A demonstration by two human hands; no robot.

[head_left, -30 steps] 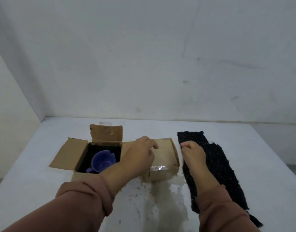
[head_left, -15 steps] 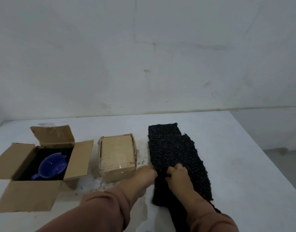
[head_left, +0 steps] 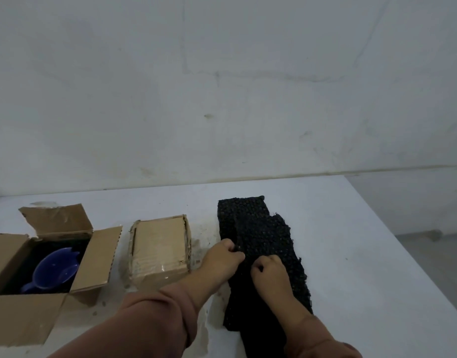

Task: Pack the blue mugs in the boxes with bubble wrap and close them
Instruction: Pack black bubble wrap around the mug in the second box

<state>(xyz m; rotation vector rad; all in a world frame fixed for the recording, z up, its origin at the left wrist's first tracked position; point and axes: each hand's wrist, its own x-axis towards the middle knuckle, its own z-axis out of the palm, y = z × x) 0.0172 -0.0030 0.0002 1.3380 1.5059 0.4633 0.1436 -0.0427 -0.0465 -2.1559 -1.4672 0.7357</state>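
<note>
Both of your hands are on the black bubble wrap (head_left: 263, 233), which lies flat in a long strip on the right half of the table. Your left hand (head_left: 222, 257) has its fingers curled and pinches the wrap's left edge. Your right hand (head_left: 270, 273) sits just beside it, fingers curled down into the wrap and gripping a fold of it.

Just left of your left hand stands a closed box (head_left: 159, 244), near it but not touching. Further left is an open box (head_left: 101, 254) with its flaps spread, and a blue mug (head_left: 55, 270) lies tilted inside on a dark lining, well apart from both hands.

The table (head_left: 364, 254) is white and scuffed, with stains around the closed box. A bare, marked white wall (head_left: 222, 86) rises directly behind it.
</note>
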